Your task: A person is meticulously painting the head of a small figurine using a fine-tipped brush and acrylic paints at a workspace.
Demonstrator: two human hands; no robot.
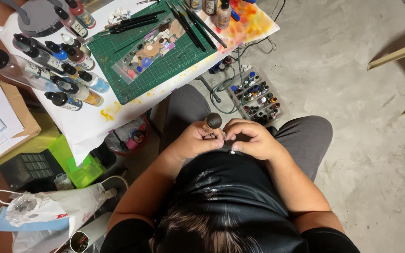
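Two hands' fingers (pixel 217 137) pinch the small brown figure head (pixel 212 122).

Bright even light — soft shadows, sharp focus, slight wide-angle edge stretch.

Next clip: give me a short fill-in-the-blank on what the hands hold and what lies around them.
1. The left hand holds a small figure head with ____ hair.
2. The cutting mat on the table is ____.
3. The box of small paint bottles stands on the ____.
4. The right hand rests beside the left, above the person's ____.

Missing words: brown; green; floor; lap
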